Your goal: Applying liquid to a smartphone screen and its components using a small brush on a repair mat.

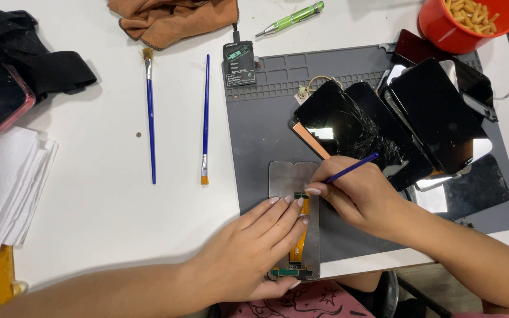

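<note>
**Two hands on a phone screen panel**

Head view: a grey phone screen panel (pixel 293 203) lies face down on the front edge of a grey work mat (pixel 266 123), which rests on a white table (pixel 101 194). The left hand (pixel 254 250) lies flat on the panel, fingers stretched out and close together, fingertips pressing near an orange ribbon cable (pixel 299 238) that runs down the panel's back; it grips nothing. The right hand (pixel 357 194) has its fingers curled tightly around a thin blue brush (pixel 353 168), held like a pen, with the tip down on the panel just beside the left fingertips.

Behind the hands, several black screens (pixel 396 118), some cracked, overlap in a pile on the mat. Two more blue brushes (pixel 149 118) lie apart on the bare table to the left. A green screwdriver (pixel 291 19), an orange cloth (pixel 169 20) and a red bowl (pixel 458 32) of yellow pieces sit along the far edge. White paper sheets (pixel 4 188) are stacked at the left.
</note>
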